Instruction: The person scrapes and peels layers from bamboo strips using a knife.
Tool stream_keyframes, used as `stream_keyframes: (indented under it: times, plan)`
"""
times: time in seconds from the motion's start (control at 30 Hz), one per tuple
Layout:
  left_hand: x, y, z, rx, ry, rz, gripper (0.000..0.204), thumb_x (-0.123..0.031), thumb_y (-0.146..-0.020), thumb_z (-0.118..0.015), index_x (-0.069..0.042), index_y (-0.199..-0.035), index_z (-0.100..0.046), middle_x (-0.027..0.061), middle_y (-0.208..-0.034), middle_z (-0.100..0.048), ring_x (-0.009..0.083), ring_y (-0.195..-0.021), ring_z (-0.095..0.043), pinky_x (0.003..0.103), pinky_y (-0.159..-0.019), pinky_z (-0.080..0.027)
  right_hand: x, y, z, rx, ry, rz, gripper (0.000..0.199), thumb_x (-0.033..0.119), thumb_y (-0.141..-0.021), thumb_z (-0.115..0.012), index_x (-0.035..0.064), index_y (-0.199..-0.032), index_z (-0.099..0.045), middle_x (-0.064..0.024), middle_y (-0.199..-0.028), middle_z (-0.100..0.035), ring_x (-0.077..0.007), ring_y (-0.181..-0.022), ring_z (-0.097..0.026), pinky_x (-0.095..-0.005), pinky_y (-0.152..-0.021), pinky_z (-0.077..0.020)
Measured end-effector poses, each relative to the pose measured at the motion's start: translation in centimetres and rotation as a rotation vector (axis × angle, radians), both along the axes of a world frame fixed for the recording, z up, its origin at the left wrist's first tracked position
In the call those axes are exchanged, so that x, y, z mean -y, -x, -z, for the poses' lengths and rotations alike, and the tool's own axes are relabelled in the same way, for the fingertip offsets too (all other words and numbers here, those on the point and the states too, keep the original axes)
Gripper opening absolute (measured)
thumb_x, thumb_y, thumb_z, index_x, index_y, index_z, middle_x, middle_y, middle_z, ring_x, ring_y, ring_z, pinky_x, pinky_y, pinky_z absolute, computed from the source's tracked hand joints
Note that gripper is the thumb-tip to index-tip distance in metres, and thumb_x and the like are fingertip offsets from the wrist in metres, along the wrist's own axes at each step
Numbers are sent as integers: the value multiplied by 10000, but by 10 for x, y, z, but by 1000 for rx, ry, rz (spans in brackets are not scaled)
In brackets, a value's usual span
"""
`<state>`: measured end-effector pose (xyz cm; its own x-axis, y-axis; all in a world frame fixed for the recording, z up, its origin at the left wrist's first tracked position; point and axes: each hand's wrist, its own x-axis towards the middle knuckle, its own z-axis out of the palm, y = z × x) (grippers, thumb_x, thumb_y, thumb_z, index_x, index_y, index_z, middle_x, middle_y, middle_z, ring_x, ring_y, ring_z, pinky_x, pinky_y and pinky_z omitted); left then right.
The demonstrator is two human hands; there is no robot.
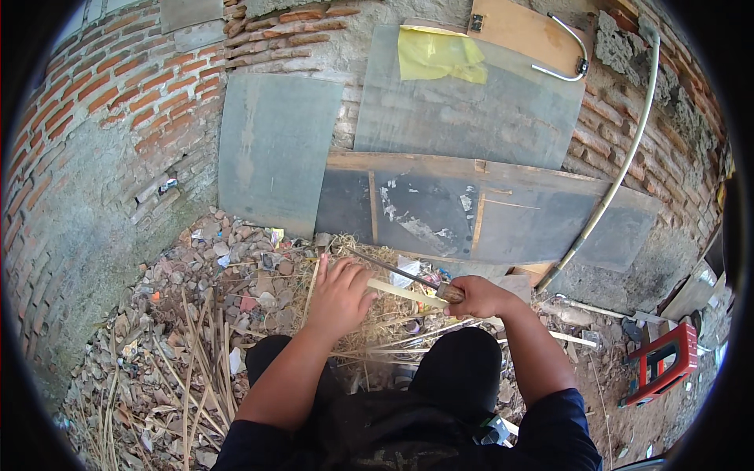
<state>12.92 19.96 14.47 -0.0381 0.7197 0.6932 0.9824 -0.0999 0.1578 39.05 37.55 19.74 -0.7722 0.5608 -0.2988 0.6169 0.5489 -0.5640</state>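
My right hand [481, 297] is wrapped round the wooden handle [451, 293] of a long knife. Its dark, narrow blade [397, 270] points left and away from me, toward the fingers of my left hand [342, 292]. A pale, flat bamboo strip [404, 292] runs between the hands, just on the near side of the blade. My left hand holds this strip near its left end, thumb toward the right. Another thin pale strip [312, 289] stands out beside the left fingers. Both hands are above my knees, over a heap of straw-like shavings [357, 318].
Long bamboo strips [196, 369] lie on the rubble [149, 353] to the left. Ahead, grey boards [279, 149] lean on a brick wall [94, 86]. A pale pole [609, 196] leans at the right. A red plastic stool [664, 365] stands at the far right.
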Motion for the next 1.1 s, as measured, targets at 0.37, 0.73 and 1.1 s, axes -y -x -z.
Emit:
stream_keyframes:
  times: [0.37,0.73,1.1]
  plan:
    - [14,32,0,107,349,-54,274,-376,-895,-696,-104,-924,-698,113,-824,-692,345,-775,-674,460,-705,-532,-5,35,-13,-125,-316,-94,423,298,-787,-824,0,-1023,-641,-195,-878,-683,-354,-840,-670,-424,-750,-507]
    - [161,50,-16,335,489,-393,326,-311,-932,-673,-24,-788,-615,197,-679,-607,426,-677,-619,482,-599,-458,29,55,-62,-617,-417,184,327,268,-823,-778,43,-1017,-641,-194,-814,-693,-424,-813,-680,-484,-713,-530]
    - [299,-6,57,845,782,-557,454,-400,-1056,-507,-17,-817,-558,-11,-637,-477,88,-627,-444,314,-556,-386,9,77,17,-464,-392,-255,242,225,-762,-757,97,-926,-633,-141,-743,-660,-386,-760,-675,-500,-661,-520]
